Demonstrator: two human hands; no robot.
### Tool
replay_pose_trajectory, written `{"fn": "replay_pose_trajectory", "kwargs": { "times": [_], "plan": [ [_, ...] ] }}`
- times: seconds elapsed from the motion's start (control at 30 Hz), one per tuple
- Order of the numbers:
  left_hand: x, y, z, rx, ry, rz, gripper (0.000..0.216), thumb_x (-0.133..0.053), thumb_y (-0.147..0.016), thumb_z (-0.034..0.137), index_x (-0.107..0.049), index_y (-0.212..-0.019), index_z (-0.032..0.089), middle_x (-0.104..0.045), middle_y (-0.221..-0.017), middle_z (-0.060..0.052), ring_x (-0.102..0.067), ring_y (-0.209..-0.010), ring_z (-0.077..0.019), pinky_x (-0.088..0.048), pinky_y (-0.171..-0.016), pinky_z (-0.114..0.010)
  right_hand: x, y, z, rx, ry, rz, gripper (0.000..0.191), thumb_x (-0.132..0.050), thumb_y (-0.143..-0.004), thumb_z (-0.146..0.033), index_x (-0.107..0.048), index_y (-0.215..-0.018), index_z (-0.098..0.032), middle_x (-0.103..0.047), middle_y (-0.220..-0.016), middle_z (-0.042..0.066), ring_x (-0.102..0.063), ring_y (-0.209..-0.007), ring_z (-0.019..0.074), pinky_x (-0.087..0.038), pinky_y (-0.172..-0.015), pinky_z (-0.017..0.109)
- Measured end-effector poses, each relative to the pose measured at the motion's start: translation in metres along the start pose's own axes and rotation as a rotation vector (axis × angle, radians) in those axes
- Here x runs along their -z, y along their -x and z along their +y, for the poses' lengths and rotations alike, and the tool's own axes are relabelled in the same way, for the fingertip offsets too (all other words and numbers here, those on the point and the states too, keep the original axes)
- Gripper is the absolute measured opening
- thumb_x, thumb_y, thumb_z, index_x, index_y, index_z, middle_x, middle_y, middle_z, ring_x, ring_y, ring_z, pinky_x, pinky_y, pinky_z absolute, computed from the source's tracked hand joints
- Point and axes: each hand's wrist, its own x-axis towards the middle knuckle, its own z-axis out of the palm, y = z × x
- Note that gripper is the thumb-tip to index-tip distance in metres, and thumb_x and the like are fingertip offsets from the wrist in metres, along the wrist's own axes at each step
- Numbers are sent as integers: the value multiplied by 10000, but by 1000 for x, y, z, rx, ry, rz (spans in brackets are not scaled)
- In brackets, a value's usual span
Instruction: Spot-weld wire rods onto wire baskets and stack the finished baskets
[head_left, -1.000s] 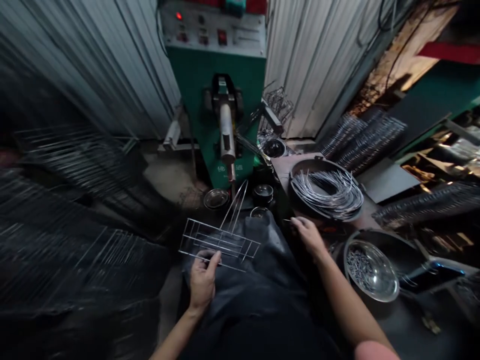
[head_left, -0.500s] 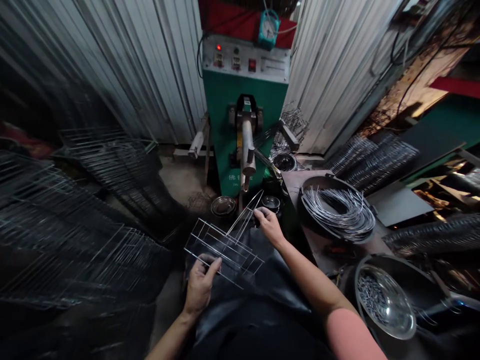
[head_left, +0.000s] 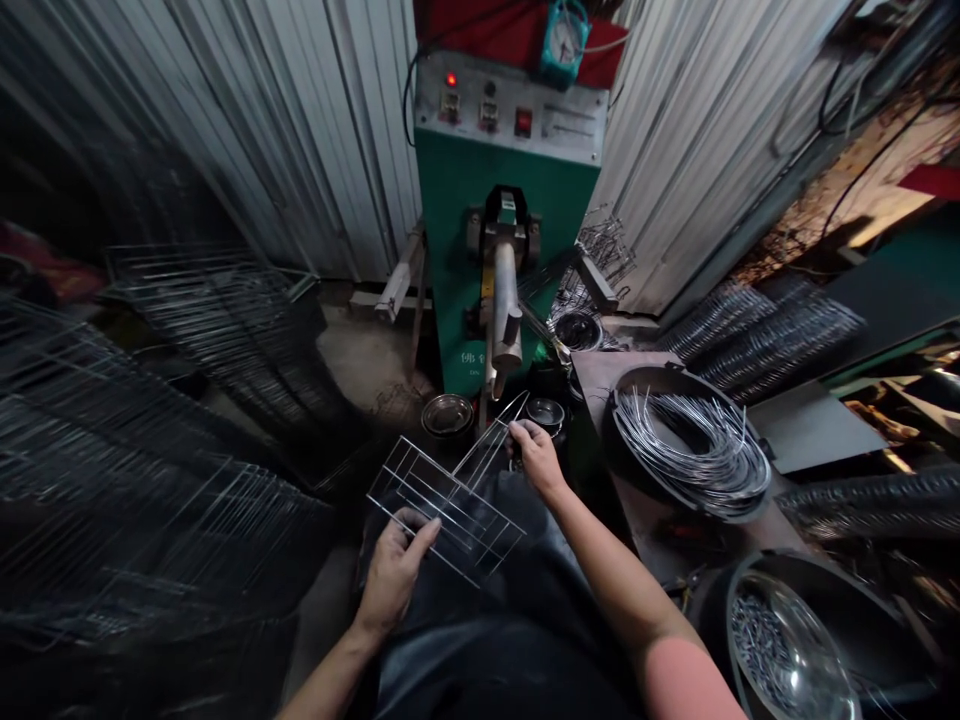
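Between my hands is a wire rack [head_left: 445, 497], a rectangular grid of thin metal rods with a narrow pointed handle of bent wire at its far side. My left hand [head_left: 396, 562] pinches the near left edge of the grid between thumb and fingers. At the handle, my right hand [head_left: 535, 453] has its fingers closed on the wires. The rack is tilted above the dark apron [head_left: 517, 590] on my lap. Just beyond the handle's tip stands the rod-like electrode arm [head_left: 505, 315] of a green machine [head_left: 450, 200], apart from the rack.
Stacked wire grids [head_left: 195, 340] fill the left. At right, a pan holds coiled wire rods [head_left: 690, 450], and a metal bowl [head_left: 814, 650] contains many short metal pieces. Small round dishes [head_left: 447, 414] sit under the machine. A corrugated metal wall [head_left: 337, 130] stands behind.
My view has shifted slightly, so the machine and the right-hand pans appear farther right. Both hands keep their hold on the rack, whose tilt has changed a little.
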Motion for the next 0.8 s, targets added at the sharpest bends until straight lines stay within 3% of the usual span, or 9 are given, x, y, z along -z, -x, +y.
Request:
{"fn": "replay_pose_trajectory", "kwargs": {
  "times": [0.33,0.8],
  "plan": [
    [-14,-23,13,42,96,50,325,-650,-713,474,-527,-696,174,-506,-592,29,-448,-579,-110,-375,-573,-239,-2,-30,11,18,-9,97,293,-589,-746,-429,-505,-608,-185,-454,-546,-47,-399,-491,81,-328,-482,211],
    [-18,-32,34,75,153,103,357,-707,-615,473,-551,-686,160,-533,-559,28,-481,-533,-108,-387,-537,-237,-6,-40,3,-65,-49,108,339,-639,-655,-499,-527,-619,-181,-499,-533,-41,-424,-465,83,-338,-452,209]
  ]
}}
